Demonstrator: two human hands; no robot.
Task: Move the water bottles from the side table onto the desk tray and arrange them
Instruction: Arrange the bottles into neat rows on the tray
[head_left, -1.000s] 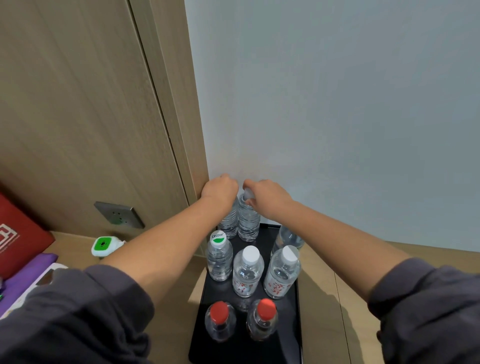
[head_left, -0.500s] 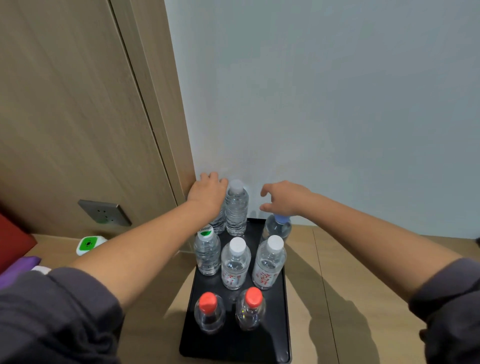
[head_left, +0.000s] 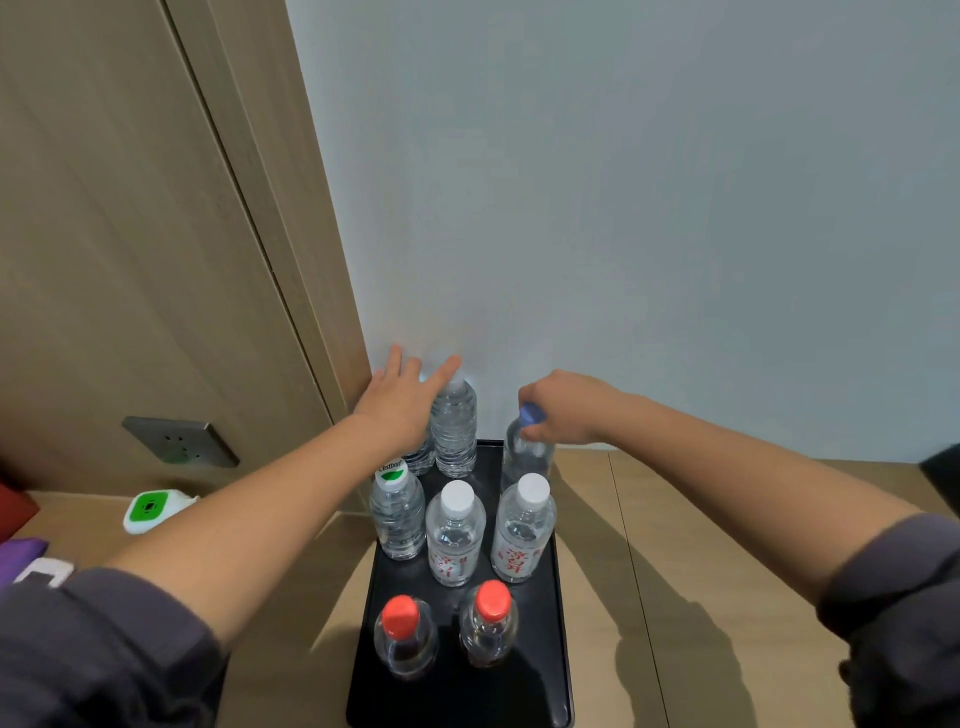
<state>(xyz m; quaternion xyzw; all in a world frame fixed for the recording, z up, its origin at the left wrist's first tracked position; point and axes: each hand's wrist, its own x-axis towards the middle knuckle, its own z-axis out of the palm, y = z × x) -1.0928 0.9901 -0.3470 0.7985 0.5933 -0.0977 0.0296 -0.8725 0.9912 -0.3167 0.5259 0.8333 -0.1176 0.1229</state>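
A black tray (head_left: 550, 670) on the wooden desk holds several upright water bottles. Two red-capped bottles (head_left: 488, 623) stand at the front. Behind them are a green-labelled bottle (head_left: 397, 514) and two white-capped bottles (head_left: 454, 540). At the back stand a ribbed clear bottle (head_left: 454, 431), another one half hidden behind my left hand, and a blue-capped bottle (head_left: 522, 457). My left hand (head_left: 402, 402) is spread flat above the back-left bottles, fingers apart, one fingertip at the ribbed bottle's cap. My right hand (head_left: 563, 408) grips the blue-capped bottle by its cap.
The tray stands against a pale wall beside a wooden door frame. A wall socket (head_left: 179, 441) and a white-green device (head_left: 150, 512) are to the left, with red and purple items at the far left edge. Bare desk (head_left: 701, 597) lies right of the tray.
My left hand has let go of the back bottles and opened flat. My right hand moved right and closed on the blue-capped bottle's cap.
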